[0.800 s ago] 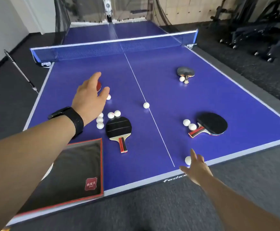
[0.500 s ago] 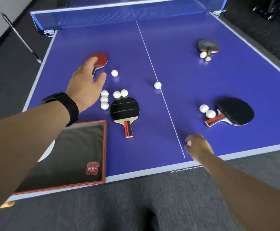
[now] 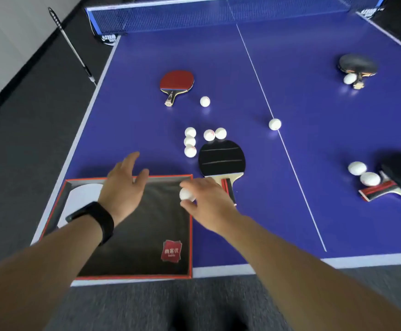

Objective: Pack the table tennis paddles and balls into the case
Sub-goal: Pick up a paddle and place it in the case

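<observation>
The white ball (image 3: 186,194) is pinched between the thumb and the fingertips of the right hand (image 3: 210,203), just above the right edge of the open case (image 3: 191,225), which lies at the near left corner of the blue table (image 3: 290,211). The ball is probably very light, hard and smooth, so I judge a soft pinch on two opposite sides is enough; it may bounce or roll if it is dropped from high. The left hand (image 3: 122,190) hovers over the far rim of the case with the fingers spread and holds nothing. Beside the case lies a black paddle (image 3: 221,161), and a group of five balls (image 3: 190,142) is near its blade. A red paddle (image 3: 177,80) lies farther away. The paddles look stiff and flat; the handle seems the best place to take them.
</observation>
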Demonstrator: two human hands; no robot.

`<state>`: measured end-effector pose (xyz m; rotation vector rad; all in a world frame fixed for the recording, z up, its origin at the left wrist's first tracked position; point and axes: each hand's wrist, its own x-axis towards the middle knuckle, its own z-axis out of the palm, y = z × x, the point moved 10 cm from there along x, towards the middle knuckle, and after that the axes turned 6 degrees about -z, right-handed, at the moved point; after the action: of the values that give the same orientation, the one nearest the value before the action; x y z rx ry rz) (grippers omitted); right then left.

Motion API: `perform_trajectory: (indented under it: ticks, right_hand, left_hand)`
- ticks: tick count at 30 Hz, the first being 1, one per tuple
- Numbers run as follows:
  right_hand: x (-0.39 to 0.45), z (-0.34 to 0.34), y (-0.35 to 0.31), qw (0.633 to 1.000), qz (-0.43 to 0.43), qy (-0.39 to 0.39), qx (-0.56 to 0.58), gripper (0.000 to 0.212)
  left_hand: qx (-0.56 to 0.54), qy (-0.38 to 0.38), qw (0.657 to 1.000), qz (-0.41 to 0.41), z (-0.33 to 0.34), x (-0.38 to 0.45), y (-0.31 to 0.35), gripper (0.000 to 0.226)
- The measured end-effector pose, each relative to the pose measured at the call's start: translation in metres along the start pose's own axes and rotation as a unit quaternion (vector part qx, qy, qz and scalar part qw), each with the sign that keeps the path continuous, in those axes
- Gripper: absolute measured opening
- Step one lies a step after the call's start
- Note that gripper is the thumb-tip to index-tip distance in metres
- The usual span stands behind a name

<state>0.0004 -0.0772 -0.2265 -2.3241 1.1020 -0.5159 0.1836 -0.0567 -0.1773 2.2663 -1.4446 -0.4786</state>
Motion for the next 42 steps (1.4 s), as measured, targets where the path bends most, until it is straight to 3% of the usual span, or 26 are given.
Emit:
perform_trajectory:
  ticks: [4,8,11,14,18,21,24,31,35,38,42]
  right_hand:
    - [0.030,0.051,-0.017,0.993,-0.057,-0.010,-0.103,0.038]
    - [0.042,0.068,-0.003,0.984,0.014,-0.051,-0.172,0.036]
    - [0.041,0.072,0.002,0.986,0.043,-0.080,-0.143,0.043]
    - [0.041,0.058,0.008,0.997,0.065,-0.032,-0.042,0.041]
    - [0.031,0.009,0.069,0.963,0.245,0.082,-0.082,0.041]
    - [0.006,-0.006,0.110,0.906,0.387,0.041,-0.168,0.040]
    - [-0.009,-0.002,0.130,0.891,0.437,0.010,-0.121,0.040]
    - [-0.035,-0.015,0.135,0.899,0.427,0.013,-0.102,0.040]
    - [-0.052,-0.030,0.112,0.916,0.394,0.036,-0.073,0.031]
    - [-0.051,-0.032,0.065,0.933,0.354,0.057,-0.020,0.028]
    - [-0.028,0.018,-0.037,0.950,0.298,0.016,0.093,0.027]
  left_hand:
    - [-0.026,-0.043,0.999,0.008,0.030,-0.003,-0.027,0.053]
    - [-0.035,-0.106,0.994,0.020,0.063,-0.004,-0.041,0.049]
    - [-0.046,-0.154,0.987,0.015,0.084,0.000,-0.041,0.044]
    - [-0.072,-0.186,0.980,0.027,0.103,0.002,-0.030,0.040]
    - [-0.044,-0.201,0.978,0.040,0.120,0.007,-0.021,0.046]
    - [-0.041,-0.200,0.977,0.058,0.127,0.010,-0.014,0.051]
    - [-0.053,-0.181,0.980,0.057,0.129,0.016,-0.009,0.046]
    - [-0.098,-0.091,0.990,0.033,0.117,0.024,-0.003,0.033]
    - [-0.134,-0.126,0.982,-0.036,0.117,0.021,-0.017,0.036]
    - [-0.163,-0.128,0.977,-0.058,0.096,0.012,-0.029,0.039]
    - [-0.252,-0.112,0.955,-0.112,0.045,-0.002,-0.074,0.027]
